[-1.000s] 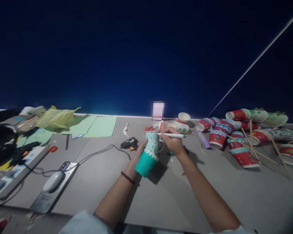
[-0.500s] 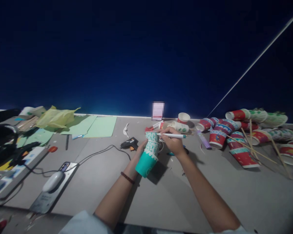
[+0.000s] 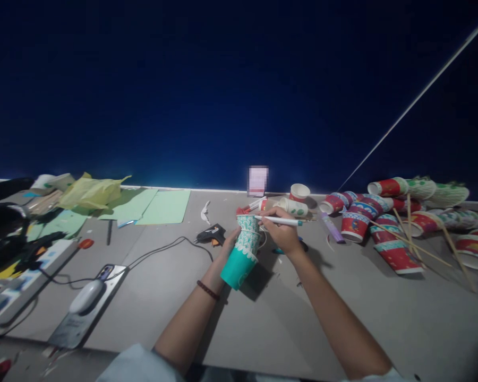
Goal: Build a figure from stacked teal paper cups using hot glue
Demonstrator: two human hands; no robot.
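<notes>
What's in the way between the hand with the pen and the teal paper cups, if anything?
Nothing that I can see. The right hand holds the white pen with its tip right by the top rim of the teal paper cups. The left hand grips their other side.

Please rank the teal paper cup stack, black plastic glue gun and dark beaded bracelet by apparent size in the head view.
1. Teal paper cup stack
2. Black plastic glue gun
3. Dark beaded bracelet
</notes>
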